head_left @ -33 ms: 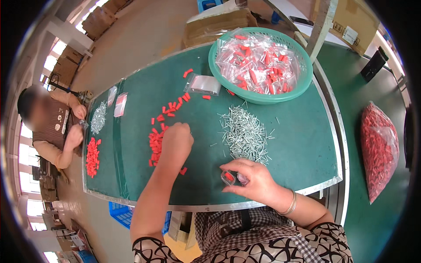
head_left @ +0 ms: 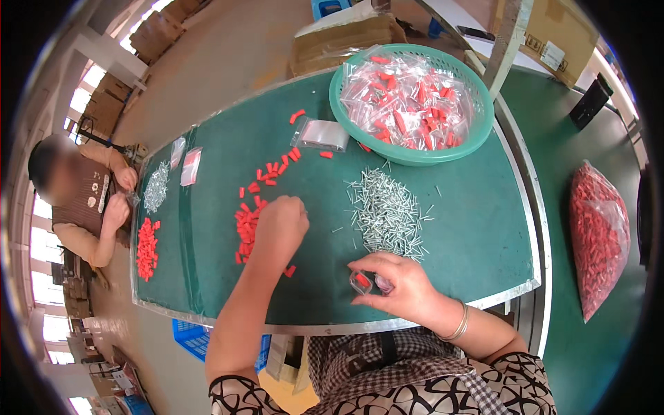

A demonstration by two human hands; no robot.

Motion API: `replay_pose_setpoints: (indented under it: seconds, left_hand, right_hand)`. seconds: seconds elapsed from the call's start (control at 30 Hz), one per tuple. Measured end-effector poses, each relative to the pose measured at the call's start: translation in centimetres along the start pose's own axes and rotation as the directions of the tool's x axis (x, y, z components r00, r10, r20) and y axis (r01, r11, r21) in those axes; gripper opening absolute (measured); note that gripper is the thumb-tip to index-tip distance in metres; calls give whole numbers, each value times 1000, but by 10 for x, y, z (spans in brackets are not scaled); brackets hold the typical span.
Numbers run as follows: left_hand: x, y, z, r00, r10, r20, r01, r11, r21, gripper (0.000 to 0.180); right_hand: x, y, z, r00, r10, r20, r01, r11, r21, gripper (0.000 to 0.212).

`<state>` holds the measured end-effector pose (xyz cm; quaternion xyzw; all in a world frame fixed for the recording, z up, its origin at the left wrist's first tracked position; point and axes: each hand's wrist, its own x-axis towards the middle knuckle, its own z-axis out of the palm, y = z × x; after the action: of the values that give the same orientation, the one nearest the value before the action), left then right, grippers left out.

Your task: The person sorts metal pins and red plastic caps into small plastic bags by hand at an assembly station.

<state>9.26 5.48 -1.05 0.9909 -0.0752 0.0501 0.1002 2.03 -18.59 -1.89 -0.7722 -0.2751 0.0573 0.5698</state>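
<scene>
My left hand [head_left: 281, 225] is closed, knuckles up, just right of a loose pile of small red plastic plugs [head_left: 245, 228]. Its fingertips are turned away, so whatever they hold is hidden. Near the table's front edge, my right hand [head_left: 408, 287] grips a small clear plastic bag [head_left: 361, 281] between thumb and fingers. The bag's mouth gapes toward the left, and something red shows inside. A heap of silvery screws [head_left: 389, 214] lies just beyond my right hand. More red plugs trail from the pile toward a stack of flat clear bags [head_left: 324, 134].
A green basket [head_left: 339, 117] full of filled bags stands at the far right of the green table [head_left: 311, 304]. At the left end, another person [head_left: 86, 197] works beside screws [head_left: 156, 187] and red plugs [head_left: 146, 250]. A large bag of red plugs [head_left: 599, 238] lies on the right-hand table.
</scene>
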Motion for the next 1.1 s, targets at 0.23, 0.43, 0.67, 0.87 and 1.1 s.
replay_pose_setpoints:
  seconds: [0.23, 0.43, 0.67, 0.87, 1.1]
  left_hand:
    - [-22, 36, 16, 969, 244, -44, -248, 960, -128, 11]
    - [-10, 49, 15, 968, 232, 91, -239, 968, 75, 8]
    - [9, 36, 18, 986, 163, -22, -163, 947, -276, 3]
    - [15, 46, 30, 904, 403, -143, -416, 906, -77, 4]
    - [21, 43, 12, 974, 218, -60, -226, 930, -291, 7]
  right_hand:
    - [3, -2, 2, 999, 6, 38, -6, 1000, -14, 49]
    - [2, -2, 3, 999, 9, 40, -8, 1000, -15, 49]
    - [2, -2, 0, 1000, 15, 5, -15, 1000, -21, 50]
    - [2, -1, -2, 1000, -5, 22, 5, 1000, -5, 49]
    - [1, 0, -3, 1000, 12, -27, -12, 1000, 0, 48]
